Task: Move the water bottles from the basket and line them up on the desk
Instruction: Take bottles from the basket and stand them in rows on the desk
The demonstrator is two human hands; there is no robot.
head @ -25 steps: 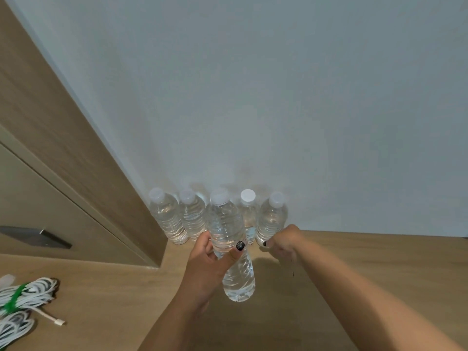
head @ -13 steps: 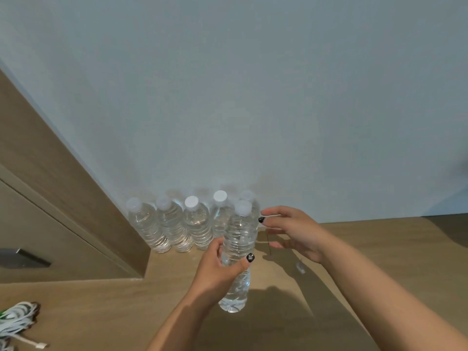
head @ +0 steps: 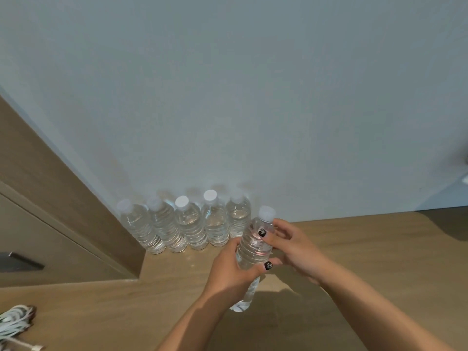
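Clear bottle (head: 253,247) — left hand (head: 233,272) wraps it (right hand (head: 291,247) pinches its neck).

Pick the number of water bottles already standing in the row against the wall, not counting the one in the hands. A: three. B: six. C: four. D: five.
D: five capped bottles in the row stand against the wall; a sixth bottle is held in both hands.

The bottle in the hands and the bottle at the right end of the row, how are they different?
The held bottle is gripped by the left hand and right hand; the end bottle stands free. The held bottle sits nearer the camera, the end bottle against the wall. Both are clear, white-capped and hold water.
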